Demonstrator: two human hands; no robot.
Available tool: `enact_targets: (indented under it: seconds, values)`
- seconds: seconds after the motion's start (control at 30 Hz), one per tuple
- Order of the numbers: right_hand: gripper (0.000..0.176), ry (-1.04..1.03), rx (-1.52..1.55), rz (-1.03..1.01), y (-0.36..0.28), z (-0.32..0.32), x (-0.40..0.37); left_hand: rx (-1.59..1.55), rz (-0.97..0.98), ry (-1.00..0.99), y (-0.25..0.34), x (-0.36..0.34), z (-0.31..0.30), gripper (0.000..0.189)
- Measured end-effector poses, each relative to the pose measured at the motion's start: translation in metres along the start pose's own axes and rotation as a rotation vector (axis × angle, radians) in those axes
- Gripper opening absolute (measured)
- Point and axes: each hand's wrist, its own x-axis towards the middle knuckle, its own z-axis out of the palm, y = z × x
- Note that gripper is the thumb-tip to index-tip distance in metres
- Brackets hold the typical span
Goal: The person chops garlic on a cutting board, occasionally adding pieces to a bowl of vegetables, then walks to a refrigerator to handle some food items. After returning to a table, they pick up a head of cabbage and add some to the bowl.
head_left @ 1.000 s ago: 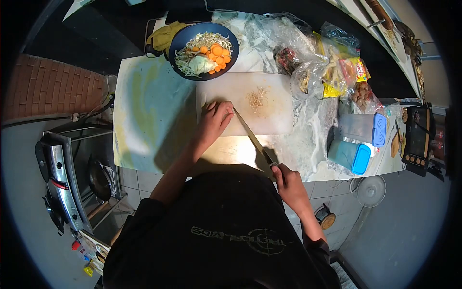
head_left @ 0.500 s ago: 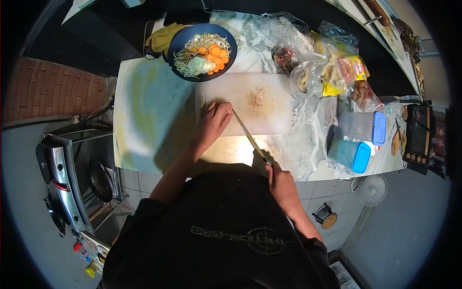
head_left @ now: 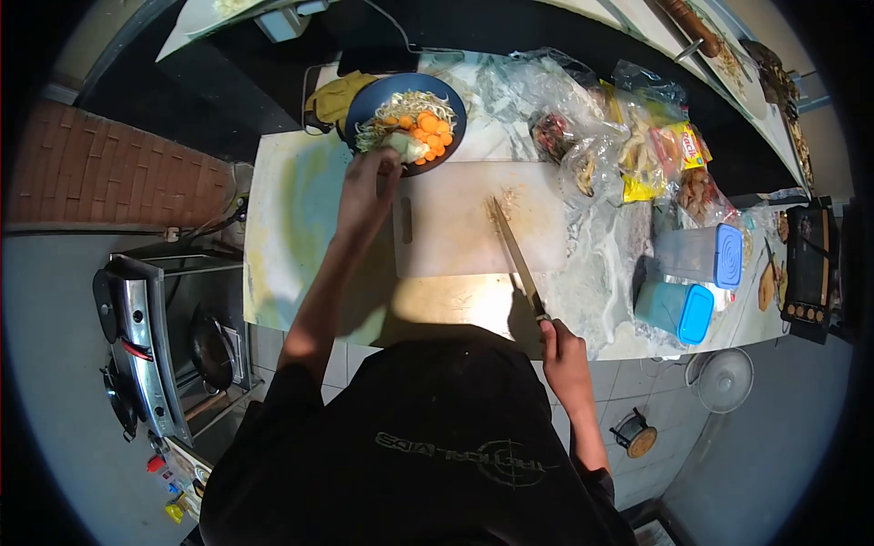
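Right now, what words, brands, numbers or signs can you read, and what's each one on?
"racik": yellow packet, text turned sideways.
"VIDS", apparently: black shirt, upside down; other lettering too faint to read.
Crosshair symbol: same shirt.
Toaster oven: any markings by its knobs are too small to read.

Kitchen clutter around a marble-patterned tabletop (head_left: 605, 296).
Two blue-lidded plastic containers (head_left: 667, 308) lie by its near right corner; plastic bags (head_left: 633, 146) of food crowd the far edge, right of middle; an olive cloth (head_left: 341, 98) lies toward the far left corner; a steel stove (head_left: 150, 364) stands beyond the left edge.
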Motion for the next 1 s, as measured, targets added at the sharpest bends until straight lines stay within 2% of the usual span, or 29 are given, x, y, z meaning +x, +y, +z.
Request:
enact_targets:
  seconds: [0.13, 0.33, 0.43, 0.53, 0.63, 0.7, 0.83, 0.93, 1.0]
  values:
    - [0.040, -0.017, 0.037, 0.029, -0.002, 0.001, 0.000, 0.159, 0.076, 0.011, -0.040, 0.026, -0.007, 0.015]
    - [0.043, -0.025, 0.079, 0.055, 0.000, 0.004, -0.006, 0.322, 0.142, -0.014, -0.047, 0.048, -0.013, 0.020]
    - [0.043, -0.033, 0.083, 0.070, 0.002, 0.004, -0.005, 0.437, 0.101, -0.004, -0.050, 0.062, -0.009, 0.020]
    - [0.043, -0.031, 0.081, 0.052, 0.004, 0.006, -0.002, 0.396, 0.161, 0.039, -0.047, 0.086, 0.010, 0.016]
    - [0.042, -0.044, 0.075, 0.047, 0.003, 0.005, 0.001, 0.288, 0.222, -0.029, -0.044, 0.107, 0.035, 0.013]
    - [0.042, -0.053, 0.074, 0.063, 0.003, 0.004, 0.003, 0.073, 0.060, -0.134, -0.046, 0.115, 0.050, 0.013]
    - [0.038, -0.026, 0.129, 0.049, 0.005, 0.001, 0.002, 0.045, 0.013, -0.174, -0.062, 0.125, 0.070, 0.015]
    - [0.036, -0.026, 0.170, 0.053, 0.007, 0.003, 0.001, 0.045, 0.091, -0.203, -0.062, 0.127, 0.072, 0.016]
    - [0.035, -0.018, 0.182, 0.049, 0.008, 0.003, 0.001, -0.008, -0.040, -0.182, -0.053, 0.126, 0.067, 0.011]
